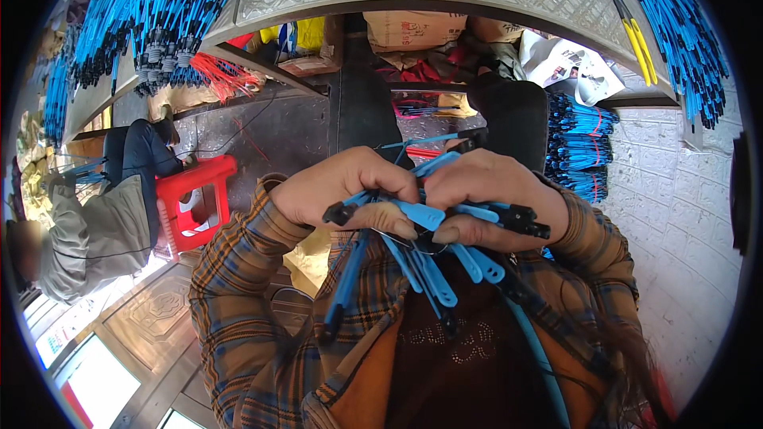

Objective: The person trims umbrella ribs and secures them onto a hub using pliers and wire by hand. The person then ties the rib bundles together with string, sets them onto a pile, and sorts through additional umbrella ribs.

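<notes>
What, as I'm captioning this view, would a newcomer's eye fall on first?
The cluster of blue pieces, gripped between the left hand and the right hand at the picture's centre, draws the eye first. Next come the dense blue-and-black bundles on the table, at upper left and upper right. A bright red stool stands out at left, beside a co-worker.

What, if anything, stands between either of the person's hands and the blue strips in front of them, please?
Nothing visible does: the left hand and right hand both grip the blue strips, which fan out in front of the dark shirt. The yellow-handled pliers lie well apart, at the upper right.
</notes>
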### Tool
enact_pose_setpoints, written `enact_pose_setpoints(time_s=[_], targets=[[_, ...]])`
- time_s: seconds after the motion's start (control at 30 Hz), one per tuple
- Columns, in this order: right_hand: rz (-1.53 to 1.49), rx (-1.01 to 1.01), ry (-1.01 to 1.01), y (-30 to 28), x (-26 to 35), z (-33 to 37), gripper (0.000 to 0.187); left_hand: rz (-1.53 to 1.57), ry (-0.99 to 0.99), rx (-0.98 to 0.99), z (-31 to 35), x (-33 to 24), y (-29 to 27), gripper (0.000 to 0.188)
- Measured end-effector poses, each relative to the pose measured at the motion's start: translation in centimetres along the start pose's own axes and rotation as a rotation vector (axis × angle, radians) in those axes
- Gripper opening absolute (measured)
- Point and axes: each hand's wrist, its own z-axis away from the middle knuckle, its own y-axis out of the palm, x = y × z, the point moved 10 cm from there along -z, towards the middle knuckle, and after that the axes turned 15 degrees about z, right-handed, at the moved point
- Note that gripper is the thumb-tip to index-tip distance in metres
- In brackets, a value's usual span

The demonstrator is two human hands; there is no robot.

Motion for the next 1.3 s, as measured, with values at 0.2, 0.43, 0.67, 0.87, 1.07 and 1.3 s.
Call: enact_pose_setpoints(time_s=[0.2, 0.43, 0.67, 0.87, 1.07, 1.3], targets=[[-0.065, 0.022, -0.067, 1.0, -0.2, -0.2, 0.021, 0.069, -0.035, -0.032, 0.6, 0.4, 0.0, 0.022], [-0.044, -0.016, 0.000, 0.5, -0.5, -0.2, 0.022, 0.064, 0.024, -0.095, 0.7, 0.2, -0.8, 0.022], [-0.057, -0.061, -0.022, 0.5, -0.4, -0.2, 0.020, 0.090, 0.005, -0.115, 0.8, 0.5, -1.0, 0.018], [-0.063, 0.041, -0.015, 0.9, -0.3, -0.7, 0.018, 0.138, -0.018, -0.133, 1.0, 0.5, -1.1, 0.018], [-0.011, 0.017, -0.023, 0.5, 0.2, -0.8, 0.029, 0.101, 0.049, -0.073, 1.5, -0.3, -0.4, 0.017], [0.080, 0.052, 0.015, 0.5, 0.5, -1.0, 0.033, 0.097, 0.135, -0.141, 2.4, -0.4, -0.2, 0.017]])
